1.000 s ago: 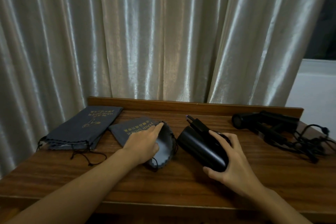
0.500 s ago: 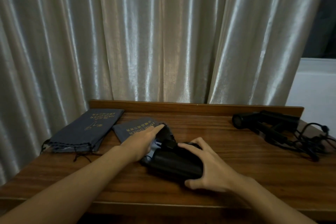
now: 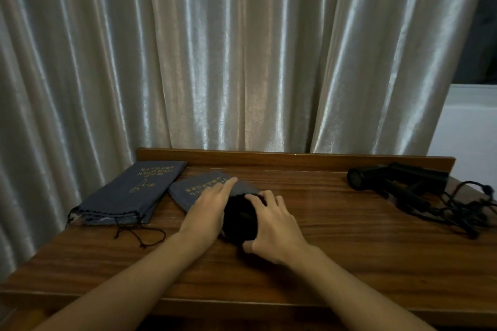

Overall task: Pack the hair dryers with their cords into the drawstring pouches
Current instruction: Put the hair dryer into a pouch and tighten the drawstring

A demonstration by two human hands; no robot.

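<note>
A black hair dryer [image 3: 240, 219] lies at the middle of the wooden table, its front part pushed into the mouth of a grey drawstring pouch [image 3: 200, 187] with gold lettering. My right hand [image 3: 271, 226] grips the dryer's rear end from the right. My left hand [image 3: 208, 209] lies on top of the pouch and holds its mouth, the index finger stretched out over the cloth. Another grey pouch [image 3: 134, 191] lies flat at the left. More black hair dryers [image 3: 398, 183] lie at the far right with tangled cords [image 3: 462, 212].
A raised wooden lip [image 3: 295, 157] runs along the table's back edge, with a pale satin curtain [image 3: 242, 48] hanging right behind it. The flat pouch's drawstring [image 3: 139, 234] trails on the tabletop at the left. A white sill [image 3: 470, 121] shows at the right.
My right hand has pushed the hair dryer leftward from beside the pouch into its mouth. My left hand stayed on the pouch, holding it.
</note>
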